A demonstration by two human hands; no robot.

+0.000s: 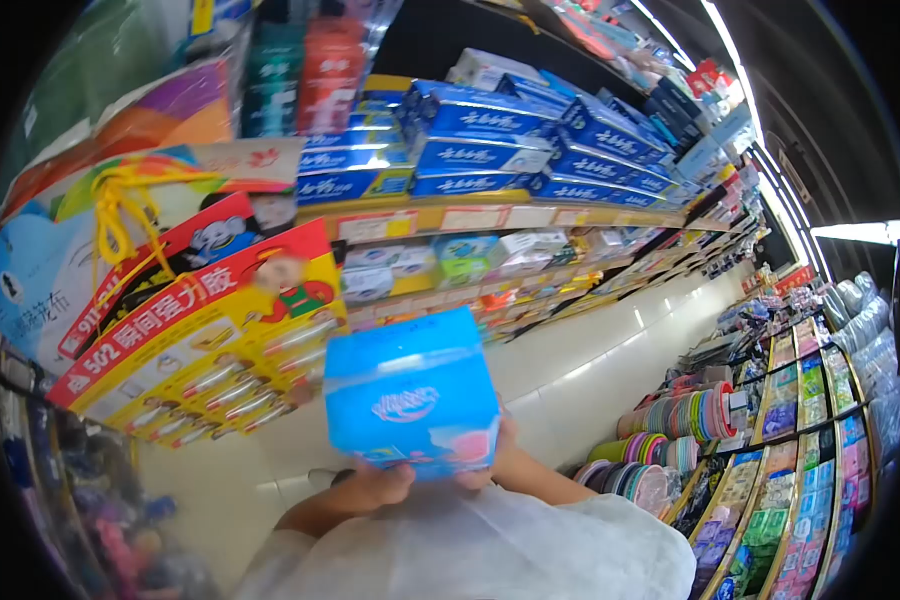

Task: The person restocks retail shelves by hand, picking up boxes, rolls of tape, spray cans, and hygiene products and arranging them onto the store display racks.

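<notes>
A bright blue package [410,385] with a white logo and a pink patch is held up in front of the body. My left hand [382,484] grips its lower left edge, the thumb showing on the front. At the lower right corner my right hand [492,462] is closed on the same package. The other fingers of both hands are mostly hidden behind or below it. Beyond the package stands a shelf [430,222] with stacked dark blue boxes [480,154] and, one level down, smaller packs [467,258].
Yellow and red glue cards [200,350] hang close at the left. Stacked colourful basins [680,415] stand on the floor at the right, beside shelves of packets [780,490]. A tiled aisle [590,370] runs between the shelves.
</notes>
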